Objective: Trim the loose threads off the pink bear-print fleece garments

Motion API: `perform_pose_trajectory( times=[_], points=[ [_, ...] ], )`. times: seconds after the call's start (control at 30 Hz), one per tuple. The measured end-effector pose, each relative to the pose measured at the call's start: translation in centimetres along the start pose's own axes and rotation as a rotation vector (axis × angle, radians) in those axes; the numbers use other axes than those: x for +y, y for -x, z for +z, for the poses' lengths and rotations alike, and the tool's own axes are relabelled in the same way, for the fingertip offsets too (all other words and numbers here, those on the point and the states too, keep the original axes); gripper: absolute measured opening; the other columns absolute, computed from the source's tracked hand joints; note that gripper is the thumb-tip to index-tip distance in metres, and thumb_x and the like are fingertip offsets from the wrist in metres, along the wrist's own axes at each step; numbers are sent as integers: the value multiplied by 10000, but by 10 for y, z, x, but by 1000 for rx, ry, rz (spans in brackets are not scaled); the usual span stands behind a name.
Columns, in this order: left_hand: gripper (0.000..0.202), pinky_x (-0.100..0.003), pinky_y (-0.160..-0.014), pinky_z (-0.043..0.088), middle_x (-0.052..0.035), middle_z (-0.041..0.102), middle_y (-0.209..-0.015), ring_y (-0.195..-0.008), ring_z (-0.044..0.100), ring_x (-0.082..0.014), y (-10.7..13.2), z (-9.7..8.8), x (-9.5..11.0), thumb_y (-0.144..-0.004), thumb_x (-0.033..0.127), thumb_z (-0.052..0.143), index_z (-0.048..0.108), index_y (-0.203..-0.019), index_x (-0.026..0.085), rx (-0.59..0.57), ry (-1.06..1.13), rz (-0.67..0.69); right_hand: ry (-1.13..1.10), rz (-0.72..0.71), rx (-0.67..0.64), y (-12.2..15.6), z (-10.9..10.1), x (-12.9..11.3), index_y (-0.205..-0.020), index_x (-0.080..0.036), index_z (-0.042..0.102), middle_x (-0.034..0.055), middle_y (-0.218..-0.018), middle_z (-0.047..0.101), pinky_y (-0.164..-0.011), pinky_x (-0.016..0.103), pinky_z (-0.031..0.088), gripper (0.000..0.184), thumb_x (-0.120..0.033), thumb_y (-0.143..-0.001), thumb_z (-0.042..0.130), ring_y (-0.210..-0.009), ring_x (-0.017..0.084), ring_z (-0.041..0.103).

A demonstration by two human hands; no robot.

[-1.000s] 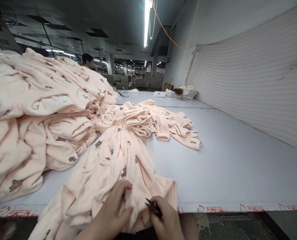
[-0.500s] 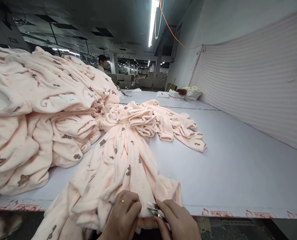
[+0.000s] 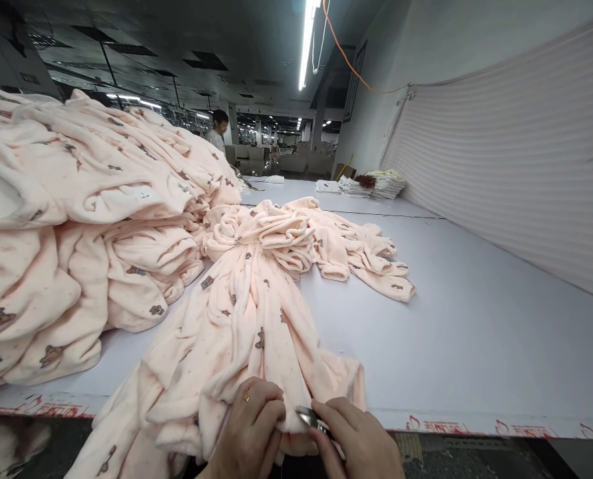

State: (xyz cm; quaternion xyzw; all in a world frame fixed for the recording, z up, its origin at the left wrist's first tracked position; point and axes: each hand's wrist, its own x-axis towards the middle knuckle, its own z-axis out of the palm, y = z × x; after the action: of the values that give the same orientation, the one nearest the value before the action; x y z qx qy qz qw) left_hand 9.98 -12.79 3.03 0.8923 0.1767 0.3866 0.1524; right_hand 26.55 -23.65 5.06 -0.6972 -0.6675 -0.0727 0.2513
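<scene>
A pink fleece garment [image 3: 276,346] with small brown bear prints lies gathered on the table and hangs over its front edge. My left hand [image 3: 251,426] is closed on the fabric at that edge, with a ring on one finger. Just to its right, my right hand [image 3: 353,436] grips small metal thread snips [image 3: 310,419] between thumb and fingers. The blades are pressed together, point left, and lie close against the cloth near the hem. Whether a thread is between the blades is too small to tell.
A big heap of similar pink garments [image 3: 101,179] fills the left side. The white table [image 3: 476,346] stretches right to a striped cloth sheet [image 3: 516,153] along the wall. Stacks of folded pieces [image 3: 386,185] sit at the far end. Another person [image 3: 217,133] is in the background.
The snips' blades have gone from apart to closed. Both hands stay nearly in place on the garment. The person in the background now shows further right.
</scene>
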Motion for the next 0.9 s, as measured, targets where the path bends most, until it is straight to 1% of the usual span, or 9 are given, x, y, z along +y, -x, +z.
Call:
perform_pose_trajectory(
  times=[0.1, 0.37, 0.43, 0.53, 0.63, 0.7, 0.77, 0.83, 0.9],
  points=[
    [209, -350, -780, 455, -67, 544, -876, -852, 502, -201, -4, -2, 2, -817, -1, 416, 487, -858, 192, -9, -29, 50, 65, -38, 7, 2, -2, -1, -1066, -251, 594, 29, -876, 697, -590, 309, 407, 368, -425, -989, 279, -689, 194, 643],
    [179, -349, -739, 431, -52, 528, -821, -788, 490, -186, -7, 4, 6, -818, 16, 434, 474, -823, 191, 69, -39, 77, 216, -78, 47, -3, -7, -8, -1063, -218, 624, 33, -801, 703, -550, 345, 373, 282, -310, -961, 378, -599, 218, 606],
    [174, -341, -731, 424, -49, 525, -822, -786, 484, -187, -4, 6, 5, -816, 23, 443, 479, -818, 193, 77, -30, 45, 164, -15, 68, 0, -5, -6, -1049, -232, 630, 27, -801, 701, -564, 336, 400, 244, -286, -947, 414, -623, 215, 624],
    [181, -358, -768, 422, -61, 552, -882, -826, 499, -202, -2, 5, 5, -817, 37, 440, 510, -817, 204, 94, -3, -41, -82, 159, 101, 6, 4, -1, -1092, -264, 595, 12, -867, 696, -586, 288, 468, 242, -356, -879, 525, -686, 197, 664],
    [202, -362, -807, 432, -54, 618, -942, -882, 554, -220, -10, 0, 4, -795, 75, 482, 565, -899, 227, -36, 186, -205, -312, 300, 57, 5, 18, 5, -984, -273, 593, -15, -824, 679, -552, 238, 480, 195, -304, -793, 568, -683, 175, 668],
    [207, -311, -734, 454, -25, 653, -870, -821, 597, -198, -20, -4, 2, -815, 149, 502, 570, -994, 228, -229, 484, -446, -350, 361, 39, -3, 25, 11, -898, -266, 586, -20, -787, 668, -571, 237, 469, 173, -186, -774, 495, -695, 173, 657],
    [210, -270, -688, 457, -6, 663, -828, -786, 617, -175, -33, -8, -1, -840, 241, 525, 558, -1043, 204, -355, 816, -714, -355, 417, 50, -14, 26, 17, -867, -254, 566, -22, -751, 655, -593, 245, 466, 184, -145, -776, 451, -682, 172, 635],
    [227, -273, -727, 459, -13, 676, -874, -832, 624, -176, -43, -10, -4, -825, 291, 572, 561, -1025, 182, -370, 1063, -876, -385, 446, 39, -23, 22, 21, -829, -247, 556, -30, -703, 635, -594, 243, 473, 108, -187, -817, 466, -651, 165, 613],
    [287, -299, -782, 455, -33, 687, -945, -889, 630, -193, -49, -13, -8, -788, 289, 628, 561, -1043, 174, -356, 1214, -954, -452, 416, -9, -27, 15, 23, -819, -243, 573, -30, -713, 638, -610, 234, 489, 62, -248, -840, 515, -670, 158, 620]
  ],
)
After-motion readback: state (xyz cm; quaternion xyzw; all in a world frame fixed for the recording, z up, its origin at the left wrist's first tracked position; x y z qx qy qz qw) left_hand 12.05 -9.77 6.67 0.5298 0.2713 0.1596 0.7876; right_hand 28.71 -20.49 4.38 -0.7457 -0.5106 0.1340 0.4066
